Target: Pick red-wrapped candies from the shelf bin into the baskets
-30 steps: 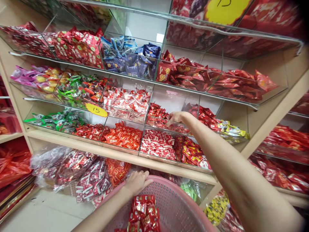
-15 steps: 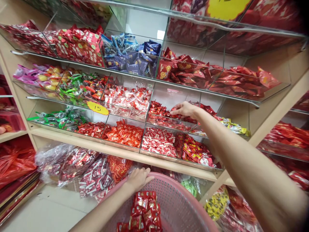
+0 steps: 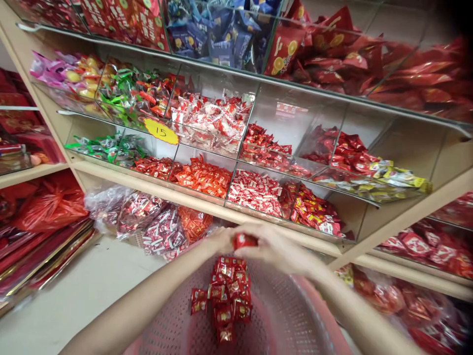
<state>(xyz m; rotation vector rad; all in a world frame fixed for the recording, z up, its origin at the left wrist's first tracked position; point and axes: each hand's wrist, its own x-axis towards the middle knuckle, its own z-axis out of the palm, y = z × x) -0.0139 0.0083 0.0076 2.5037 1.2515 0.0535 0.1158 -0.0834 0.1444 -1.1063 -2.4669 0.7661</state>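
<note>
A pink perforated plastic basket (image 3: 314, 315) is in front of me, with a pile of small red-wrapped candies (image 3: 231, 291) inside. At its far rim is my left hand (image 3: 220, 240), its fingers closed on the edge and partly hidden by the other hand. My right hand (image 3: 275, 246), slightly blurred, is above the basket beside the left, its fingers curled round red-wrapped candy (image 3: 244, 240). How many pieces it holds I cannot tell. Beyond the hands, a shelf compartment holds a low heap of red candies (image 3: 264, 148).
Clear-fronted compartments of wrapped candies rise ahead, including orange-red packets (image 3: 203, 177) and blue packets (image 3: 225, 39). A yellow tag (image 3: 161, 131) reads 15. Bulging plastic bags (image 3: 166, 231) sit under the wooden shelf edge (image 3: 148, 190). Red bags (image 3: 51, 202) stand at left.
My right hand has come down from the shelf compartment to above the basket, now with red candy in it. The left hand stays at the rim. The view has shifted downward and closer.
</note>
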